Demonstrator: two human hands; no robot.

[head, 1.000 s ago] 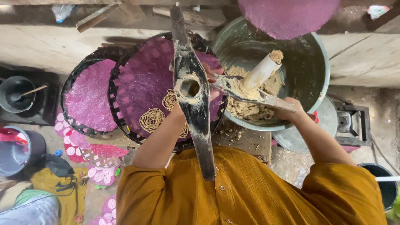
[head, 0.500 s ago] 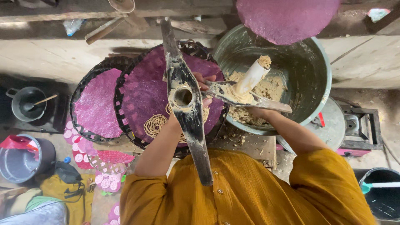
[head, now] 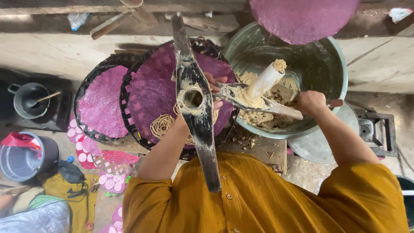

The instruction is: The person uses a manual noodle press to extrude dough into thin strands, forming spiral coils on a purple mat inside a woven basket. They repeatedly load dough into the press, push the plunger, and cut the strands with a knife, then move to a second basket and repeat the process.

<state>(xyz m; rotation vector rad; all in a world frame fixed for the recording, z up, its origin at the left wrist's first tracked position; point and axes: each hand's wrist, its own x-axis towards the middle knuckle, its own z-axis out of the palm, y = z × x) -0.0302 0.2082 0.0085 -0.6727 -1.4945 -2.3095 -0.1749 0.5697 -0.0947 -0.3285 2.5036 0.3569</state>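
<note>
Bottom of frame: mustard-yellow shirt (head: pixel 258 203), both arms reaching up. Centre: dark wooden press (head: pixel 194 99) with a round hole, standing over a purple woven tray (head: pixel 151 95) that holds noodle coils (head: pixel 162 125). Left hand (head: pixel 214 92) is mostly hidden behind the press; grip cannot be told. Right hand (head: pixel 308 102), centre right, is closed around the handle of a flat knife (head: pixel 263 105) caked with dough. Behind it, a white cylinder (head: pixel 265 80) stands in the metal bowl (head: pixel 332 56) of dough (head: pixel 258 116). Step looks like loading dough; next move likely needs dough carried to the press hole.
</note>
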